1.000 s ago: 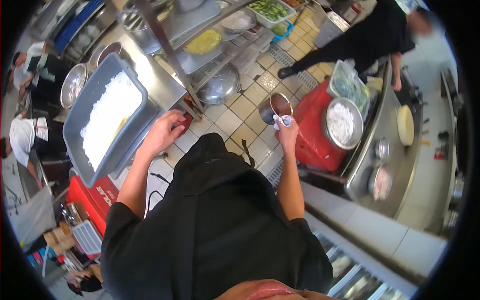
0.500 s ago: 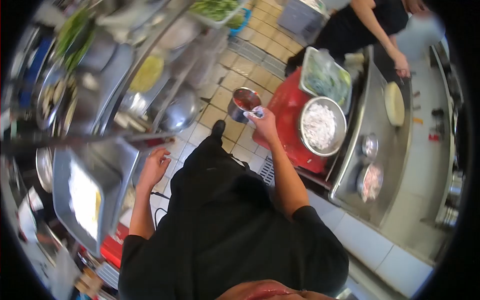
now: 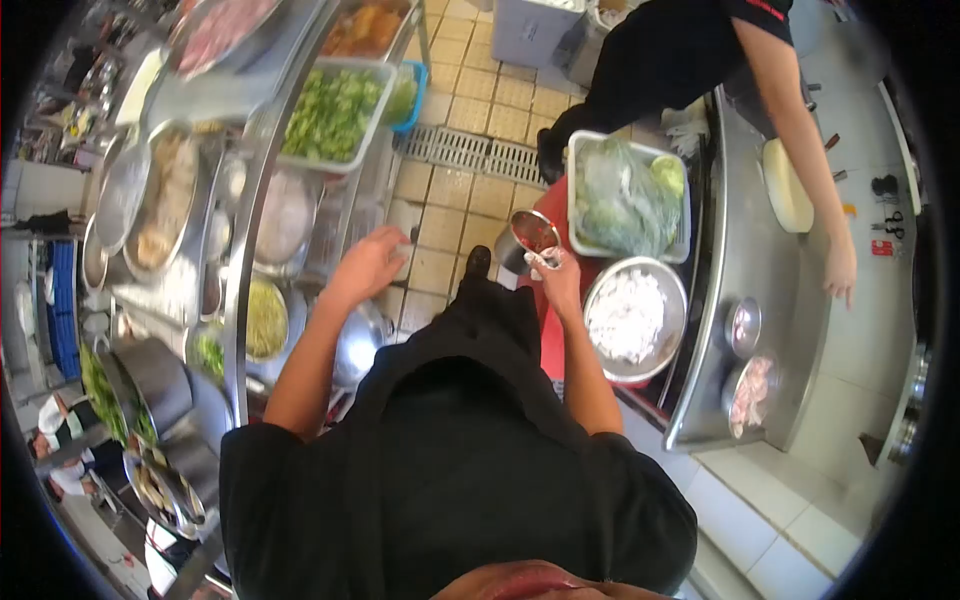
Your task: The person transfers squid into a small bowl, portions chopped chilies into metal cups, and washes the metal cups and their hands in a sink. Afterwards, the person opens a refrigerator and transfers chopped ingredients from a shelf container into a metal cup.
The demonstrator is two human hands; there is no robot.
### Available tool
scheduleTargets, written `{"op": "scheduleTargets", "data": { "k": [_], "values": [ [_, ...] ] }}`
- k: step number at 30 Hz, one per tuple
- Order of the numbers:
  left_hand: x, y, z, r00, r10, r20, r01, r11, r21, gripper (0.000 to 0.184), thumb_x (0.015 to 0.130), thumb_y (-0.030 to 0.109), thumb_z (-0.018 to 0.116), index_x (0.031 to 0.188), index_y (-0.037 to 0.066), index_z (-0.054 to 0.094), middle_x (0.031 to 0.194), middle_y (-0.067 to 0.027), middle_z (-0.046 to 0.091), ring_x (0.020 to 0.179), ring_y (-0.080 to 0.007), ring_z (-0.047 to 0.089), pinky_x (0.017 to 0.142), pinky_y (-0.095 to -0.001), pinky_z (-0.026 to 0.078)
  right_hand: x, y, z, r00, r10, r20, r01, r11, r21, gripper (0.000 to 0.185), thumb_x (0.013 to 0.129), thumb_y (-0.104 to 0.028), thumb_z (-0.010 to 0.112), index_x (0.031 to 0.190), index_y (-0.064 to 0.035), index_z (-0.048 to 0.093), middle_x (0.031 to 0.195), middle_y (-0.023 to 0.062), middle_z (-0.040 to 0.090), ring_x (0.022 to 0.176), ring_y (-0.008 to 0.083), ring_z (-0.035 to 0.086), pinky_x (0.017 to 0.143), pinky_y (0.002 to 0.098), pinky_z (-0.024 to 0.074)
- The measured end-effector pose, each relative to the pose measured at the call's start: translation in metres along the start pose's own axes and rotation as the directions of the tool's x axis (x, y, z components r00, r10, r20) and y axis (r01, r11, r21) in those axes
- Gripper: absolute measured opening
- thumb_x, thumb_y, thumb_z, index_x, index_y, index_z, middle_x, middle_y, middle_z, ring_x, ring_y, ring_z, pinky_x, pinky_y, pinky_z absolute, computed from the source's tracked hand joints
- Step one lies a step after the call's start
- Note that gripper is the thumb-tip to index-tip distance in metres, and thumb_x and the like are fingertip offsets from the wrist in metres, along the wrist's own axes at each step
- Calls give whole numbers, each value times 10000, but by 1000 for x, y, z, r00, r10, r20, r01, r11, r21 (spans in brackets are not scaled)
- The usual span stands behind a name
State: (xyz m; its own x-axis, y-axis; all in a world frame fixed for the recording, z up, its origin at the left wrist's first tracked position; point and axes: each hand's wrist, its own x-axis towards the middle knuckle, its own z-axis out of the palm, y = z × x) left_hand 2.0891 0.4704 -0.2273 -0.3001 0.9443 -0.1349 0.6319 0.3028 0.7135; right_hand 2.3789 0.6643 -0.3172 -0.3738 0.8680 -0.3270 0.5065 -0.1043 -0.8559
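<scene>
My right hand [image 3: 556,275] grips the rim of a metal pot [image 3: 514,248], which is tilted and has something red, perhaps chopped, inside. A bit of white material shows at the fingers; I cannot make out what it is. Just right of that hand sits a steel bowl [image 3: 592,352] of white pieces. My left hand [image 3: 370,264] hangs in the air with its fingers stretched out and nothing in it. Beside it stands the steel shelf unit, where a clear tub [image 3: 378,95] of chopped green vegetable rests.
A white tray [image 3: 577,215] with bagged greens stands on the red surface at right. Behind it is the steel counter [image 3: 690,400] with small bowls. A co-worker's arm [image 3: 808,170] reaches over it. The tiled floor [image 3: 442,195] has a drain grate [image 3: 480,155].
I have moved forward along the aisle, so the shelves and the white tray appear nearer. My left hand has lifted forward; the pot stays in my right. The co-worker's arm now reaches farther over the counter.
</scene>
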Motion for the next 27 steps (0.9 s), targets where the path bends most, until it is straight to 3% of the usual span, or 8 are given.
{"op": "scheduleTargets", "data": {
  "k": [5, 10, 12, 17, 18, 21, 23, 27],
  "values": [
    [72, -52, 11, 995, -104, 14, 104, 995, 0, 229, 812, 117, 612, 1014, 10, 608, 989, -182, 606, 893, -351, 606, 776, -405, 492, 128, -25, 9, 980, -193, 56, 199, 970, -138, 288, 722, -226, 806, 824, -6, 652, 743, 91, 663, 686, 183, 630, 658, 333, 503],
    [165, -84, -9, 969, -217, 116, 212, 976, 47, 279, 819, 97, 624, 1080, 0, 612, 980, -153, 644, 834, -238, 647, 708, -324, 512, 235, -101, 26, 933, -356, 62, 340, 923, 179, 273, 688, -258, 807, 791, -53, 659, 780, 113, 661, 732, 221, 646, 686, 345, 503],
    [219, -125, -4, 963, -219, 159, 250, 945, -212, 261, 828, 102, 625, 1069, 3, 619, 885, -103, 636, 777, -161, 610, 696, -297, 490, 267, -136, 28, 854, -515, -81, 521, 835, 177, 304, 661, -285, 811, 780, -52, 655, 785, 140, 659, 741, 280, 647, 678, 380, 500],
    [398, -156, 3, 924, 32, 382, 23, 990, -137, 271, 871, 145, 593, 1074, -34, 608, 946, -105, 648, 815, -152, 610, 735, -286, 483, 338, -196, 31, 909, -393, -137, 395, 919, -19, 351, 635, -293, 813, 785, -18, 654, 736, 184, 634, 752, 319, 655, 647, 381, 498],
    [430, -154, 3, 912, 30, 409, 35, 988, -149, 269, 859, 161, 611, 1057, -20, 624, 933, -113, 653, 831, -173, 614, 756, -301, 480, 341, -214, 21, 970, -236, -57, 242, 962, 125, 350, 645, -286, 815, 787, -14, 648, 732, 165, 636, 721, 282, 654, 639, 362, 500],
    [516, -110, -11, 914, 26, 406, 2, 998, -67, 314, 825, 210, 640, 1027, -30, 646, 965, -167, 669, 876, -234, 633, 792, -341, 480, 385, -202, 33, 871, -408, -274, 459, 875, 156, 284, 682, -251, 812, 784, -39, 652, 765, 77, 654, 696, 162, 624, 659, 327, 498],
    [561, -110, -21, 915, 120, 385, -110, 993, -48, 300, 838, 219, 628, 1024, -16, 652, 926, -160, 678, 831, -236, 639, 760, -343, 486, 395, -212, 16, 977, -173, -129, 201, 945, 258, 278, 707, -260, 805, 811, -52, 652, 766, 35, 648, 720, 115, 599, 667, 296, 482],
    [622, -107, -37, 938, 19, 347, 27, 992, -127, 274, 819, 175, 659, 1046, 22, 647, 860, -125, 669, 764, -197, 638, 685, -331, 499, 453, -219, -7, 979, -53, -199, 87, 982, 165, 240, 724, -195, 799, 804, -29, 645, 736, 55, 646, 682, 113, 584, 656, 285, 480]
  ]
}}
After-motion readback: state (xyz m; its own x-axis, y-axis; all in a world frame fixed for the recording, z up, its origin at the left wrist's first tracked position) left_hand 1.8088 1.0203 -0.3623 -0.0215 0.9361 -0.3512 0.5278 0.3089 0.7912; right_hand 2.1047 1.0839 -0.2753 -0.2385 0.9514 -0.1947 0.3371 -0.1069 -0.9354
